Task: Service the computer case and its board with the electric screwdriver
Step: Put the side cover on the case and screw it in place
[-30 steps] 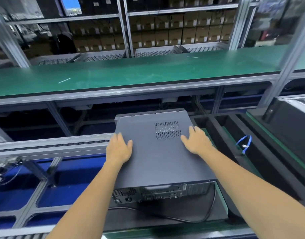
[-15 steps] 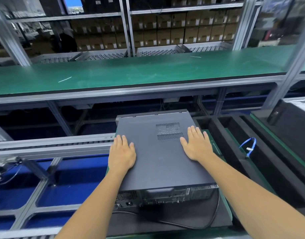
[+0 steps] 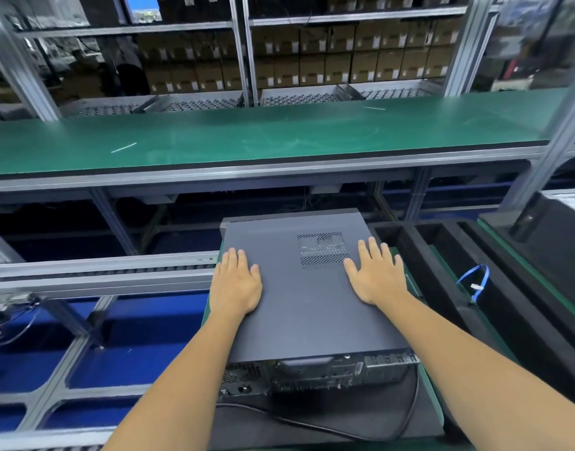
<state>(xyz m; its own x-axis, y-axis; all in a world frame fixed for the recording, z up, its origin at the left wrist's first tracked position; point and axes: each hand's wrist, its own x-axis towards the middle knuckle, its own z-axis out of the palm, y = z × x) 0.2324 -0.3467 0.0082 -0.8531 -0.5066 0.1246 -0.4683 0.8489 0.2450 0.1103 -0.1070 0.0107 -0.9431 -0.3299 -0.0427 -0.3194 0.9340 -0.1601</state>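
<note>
1. A long green workbench (image 3: 279, 138) spans the far side, with shelves of cardboard boxes (image 3: 344, 63) behind it.
2. The computer case (image 3: 312, 304) lies flat on a dark mat (image 3: 328, 415), rear ports facing the person, with a roller conveyor (image 3: 100, 271) on its left.
3. Black foam trays (image 3: 442, 275) flank its right edge; one holds a blue cable (image 3: 475, 281).
4. The left hand (image 3: 235, 284) and the right hand (image 3: 375, 275) rest flat on the lid, fingers straight, gripping nothing.

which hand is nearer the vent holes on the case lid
Right hand: its thumb lies at the vent holes' right edge. Left hand rests flat near the lid's left edge.
</note>
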